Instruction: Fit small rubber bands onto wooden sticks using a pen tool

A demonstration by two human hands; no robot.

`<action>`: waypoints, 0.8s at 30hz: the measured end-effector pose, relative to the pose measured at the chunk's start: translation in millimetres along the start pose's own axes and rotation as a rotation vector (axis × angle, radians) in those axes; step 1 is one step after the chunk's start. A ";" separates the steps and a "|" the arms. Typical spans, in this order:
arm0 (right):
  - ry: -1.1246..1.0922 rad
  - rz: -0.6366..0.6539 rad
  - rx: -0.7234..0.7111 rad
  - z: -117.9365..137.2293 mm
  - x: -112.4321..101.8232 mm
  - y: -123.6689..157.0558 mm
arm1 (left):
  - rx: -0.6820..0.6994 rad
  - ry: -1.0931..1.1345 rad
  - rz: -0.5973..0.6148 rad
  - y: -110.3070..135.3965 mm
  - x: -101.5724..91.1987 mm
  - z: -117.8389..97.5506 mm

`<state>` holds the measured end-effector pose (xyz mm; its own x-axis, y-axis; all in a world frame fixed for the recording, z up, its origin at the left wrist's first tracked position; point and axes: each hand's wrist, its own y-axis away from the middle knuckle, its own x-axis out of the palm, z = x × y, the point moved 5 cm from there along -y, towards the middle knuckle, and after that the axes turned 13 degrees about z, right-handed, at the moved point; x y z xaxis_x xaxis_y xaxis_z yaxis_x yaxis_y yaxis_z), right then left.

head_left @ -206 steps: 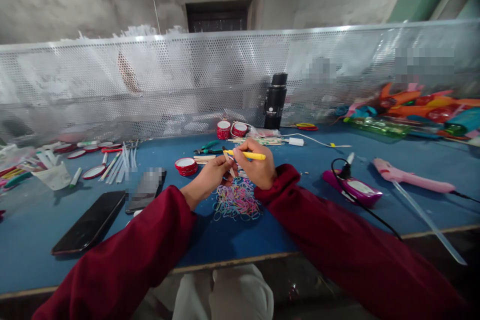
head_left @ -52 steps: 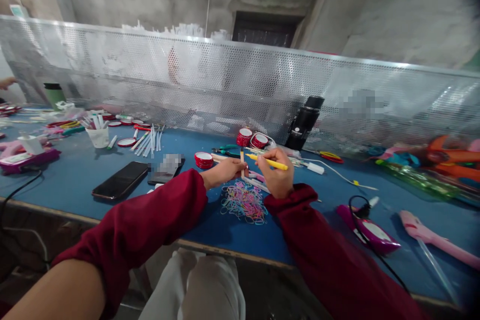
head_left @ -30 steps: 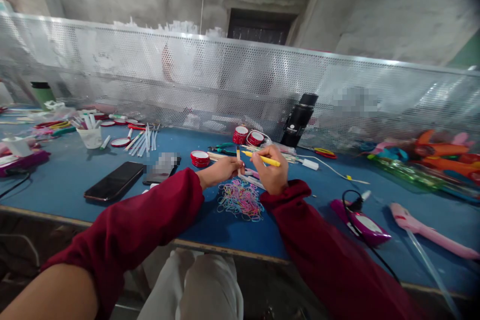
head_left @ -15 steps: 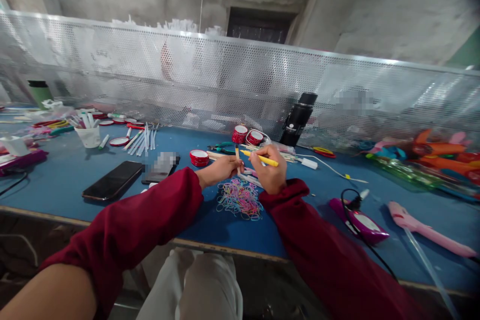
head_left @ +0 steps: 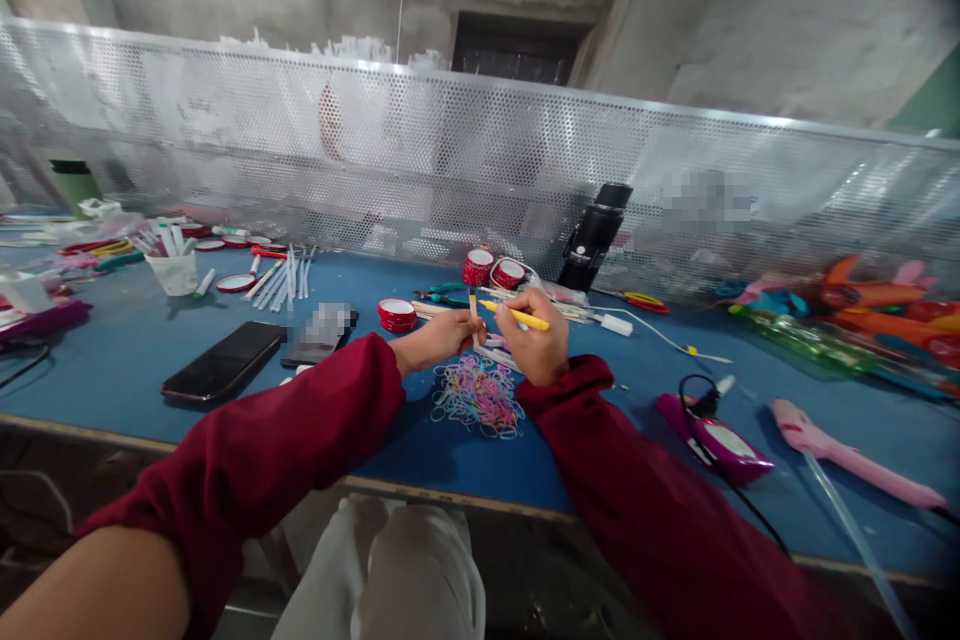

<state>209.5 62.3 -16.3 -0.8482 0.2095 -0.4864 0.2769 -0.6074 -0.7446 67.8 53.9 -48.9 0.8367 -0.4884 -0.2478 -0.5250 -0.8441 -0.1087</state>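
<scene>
My left hand (head_left: 442,338) pinches a thin, flat wooden stick (head_left: 473,304) upright; its top end looks dark, with a yellowish patch below. Held like a pen in my right hand (head_left: 543,345) is a yellow marker (head_left: 529,319). The marker's tip points left at the upper part of the stick; whether they touch I cannot tell. Just below both hands lies a loose pile of colourful rubber bands (head_left: 480,398). Beyond them are more pale wooden sticks (head_left: 429,311) and a small red-sided stack (head_left: 397,315).
Two phones (head_left: 223,360) lie to the left, near a white cup (head_left: 172,274) of markers. A black bottle (head_left: 595,238) stands by the perforated metal screen (head_left: 420,150). On the right are a purple device (head_left: 712,435) with a cable, a pink glue gun (head_left: 855,455) and orange pieces (head_left: 870,298).
The marker and my right hand have shifted very slightly left, toward the stick. My left hand keeps its pinch, and the view has drifted a little.
</scene>
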 end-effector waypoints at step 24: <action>0.051 -0.021 -0.026 3.1 -2.7 -0.9 | 0.025 0.003 0.020 -2.5 -0.3 2.1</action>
<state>210.2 59.9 -12.9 -0.8300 0.2610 -0.4930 0.2720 -0.5822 -0.7662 68.5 56.6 -50.5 0.8266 -0.5058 -0.2469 -0.5452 -0.8284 -0.1283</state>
